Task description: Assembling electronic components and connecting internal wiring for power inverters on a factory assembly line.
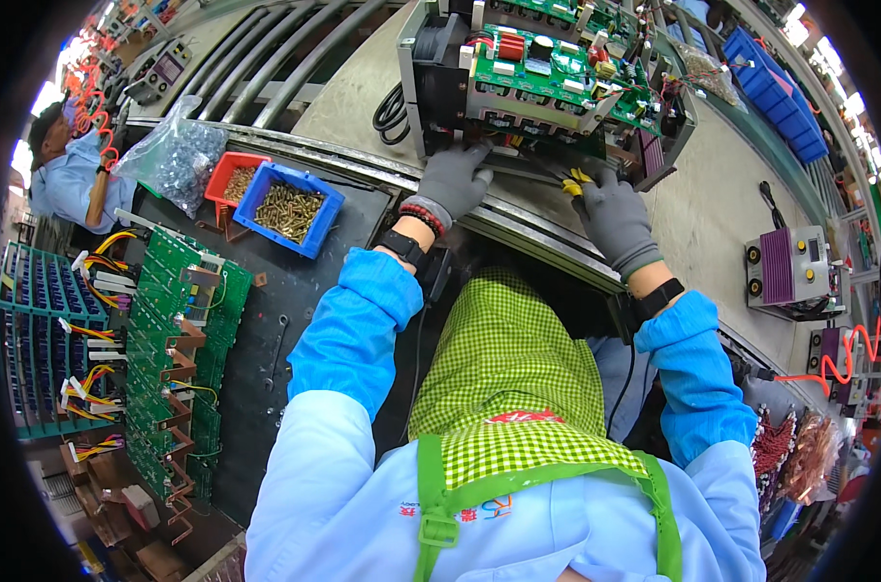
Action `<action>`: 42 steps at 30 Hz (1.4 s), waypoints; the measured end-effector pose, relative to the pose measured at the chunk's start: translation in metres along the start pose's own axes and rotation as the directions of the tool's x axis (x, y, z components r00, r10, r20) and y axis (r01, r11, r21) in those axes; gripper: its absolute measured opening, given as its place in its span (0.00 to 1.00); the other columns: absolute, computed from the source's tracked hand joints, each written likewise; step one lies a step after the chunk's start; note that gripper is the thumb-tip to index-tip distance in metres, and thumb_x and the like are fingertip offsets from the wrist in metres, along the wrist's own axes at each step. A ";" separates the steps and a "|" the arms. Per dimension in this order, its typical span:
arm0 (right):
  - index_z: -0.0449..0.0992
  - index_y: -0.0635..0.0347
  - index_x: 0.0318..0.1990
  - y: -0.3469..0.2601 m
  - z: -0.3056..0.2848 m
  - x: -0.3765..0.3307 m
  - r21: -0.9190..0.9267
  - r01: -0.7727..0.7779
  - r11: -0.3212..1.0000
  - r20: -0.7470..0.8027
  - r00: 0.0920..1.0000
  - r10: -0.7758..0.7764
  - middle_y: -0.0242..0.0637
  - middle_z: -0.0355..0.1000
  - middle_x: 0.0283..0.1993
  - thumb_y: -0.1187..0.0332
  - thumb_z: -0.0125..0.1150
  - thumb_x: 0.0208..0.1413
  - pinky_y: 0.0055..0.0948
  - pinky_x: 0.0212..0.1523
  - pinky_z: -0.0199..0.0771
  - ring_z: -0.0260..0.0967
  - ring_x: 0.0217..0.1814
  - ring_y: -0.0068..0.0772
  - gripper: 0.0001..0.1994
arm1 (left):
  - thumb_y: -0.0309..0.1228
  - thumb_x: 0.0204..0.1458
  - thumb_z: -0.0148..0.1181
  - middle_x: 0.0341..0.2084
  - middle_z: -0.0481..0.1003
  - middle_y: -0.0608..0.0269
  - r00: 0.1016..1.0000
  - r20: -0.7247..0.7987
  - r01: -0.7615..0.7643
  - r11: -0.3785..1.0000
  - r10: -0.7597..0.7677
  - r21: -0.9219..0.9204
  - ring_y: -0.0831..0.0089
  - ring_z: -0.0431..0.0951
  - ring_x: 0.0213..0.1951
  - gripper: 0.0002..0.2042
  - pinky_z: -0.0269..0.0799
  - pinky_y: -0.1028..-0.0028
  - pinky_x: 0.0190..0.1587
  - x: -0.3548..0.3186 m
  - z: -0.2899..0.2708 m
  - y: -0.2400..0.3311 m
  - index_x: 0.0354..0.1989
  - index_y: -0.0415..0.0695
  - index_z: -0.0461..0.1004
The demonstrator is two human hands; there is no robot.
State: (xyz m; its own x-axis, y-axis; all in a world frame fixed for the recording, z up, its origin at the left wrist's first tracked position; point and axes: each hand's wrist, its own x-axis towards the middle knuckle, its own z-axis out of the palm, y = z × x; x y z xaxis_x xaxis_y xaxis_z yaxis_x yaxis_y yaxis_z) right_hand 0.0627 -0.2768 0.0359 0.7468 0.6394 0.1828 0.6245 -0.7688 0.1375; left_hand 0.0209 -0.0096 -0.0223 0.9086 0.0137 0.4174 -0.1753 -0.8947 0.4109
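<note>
A machine chassis (pixel 438 82) without its cover stands in front of me, with green circuit boards (pixel 532 73), wires and a black fan end on the left. My left hand (pixel 455 182), in a grey glove, lies against the chassis's near lower edge. Its thumb is apart from the outstretched fingers, and the fingertips are partly hidden. My right hand (pixel 617 221), also gloved, is closed around yellow-handled pliers (pixel 576 181). Their dark jaws point left, toward wires at the near edge of the chassis, and what they touch is too small to tell.
To the left are a blue bin of brass-coloured fasteners (pixel 326 211), a red bin (pixel 219 177), a bag of small parts (pixel 183 155) and upright green boards (pixel 159 339). Rollers (pixel 295 73) run behind. A finished-looking unit (pixel 794 267) stands right. Another person (pixel 72 179) sits far left.
</note>
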 end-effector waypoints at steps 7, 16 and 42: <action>0.75 0.58 0.43 0.010 0.003 0.001 -0.121 -0.003 0.993 0.094 0.996 0.014 0.41 0.69 0.50 0.61 0.58 0.55 0.42 0.38 0.74 0.71 0.39 0.46 0.13 | 0.36 0.50 0.57 0.41 0.75 0.52 0.996 0.081 -0.033 0.992 0.024 0.119 0.52 0.75 0.44 0.19 0.72 0.57 0.46 0.007 0.005 0.007 0.52 0.49 0.72; 0.78 0.58 0.40 -0.006 -0.053 0.005 -0.100 0.060 0.993 0.165 0.985 -0.043 0.43 0.71 0.40 0.58 0.61 0.54 0.42 0.35 0.75 0.75 0.40 0.45 0.14 | 0.36 0.51 0.53 0.40 0.76 0.52 0.997 0.072 -0.039 0.978 0.024 0.206 0.52 0.75 0.44 0.19 0.72 0.56 0.46 0.007 0.006 0.008 0.52 0.46 0.71; 0.75 0.65 0.37 0.061 -0.117 -0.184 0.353 -0.276 0.894 0.307 0.937 0.167 0.51 0.71 0.36 0.55 0.62 0.52 0.47 0.38 0.69 0.70 0.38 0.56 0.19 | 0.37 0.50 0.58 0.40 0.75 0.47 0.979 0.198 -0.072 0.988 0.043 0.139 0.51 0.75 0.43 0.23 0.71 0.57 0.46 -0.004 -0.020 0.033 0.54 0.40 0.69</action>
State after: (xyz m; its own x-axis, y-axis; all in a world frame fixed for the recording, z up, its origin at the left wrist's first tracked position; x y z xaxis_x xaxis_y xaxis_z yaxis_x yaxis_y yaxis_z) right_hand -0.0633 -0.4420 0.1245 0.8744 0.4737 -0.1051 0.4332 -0.8597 -0.2707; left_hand 0.0043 -0.0300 0.0060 0.9572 -0.1134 0.2663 -0.1853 -0.9468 0.2630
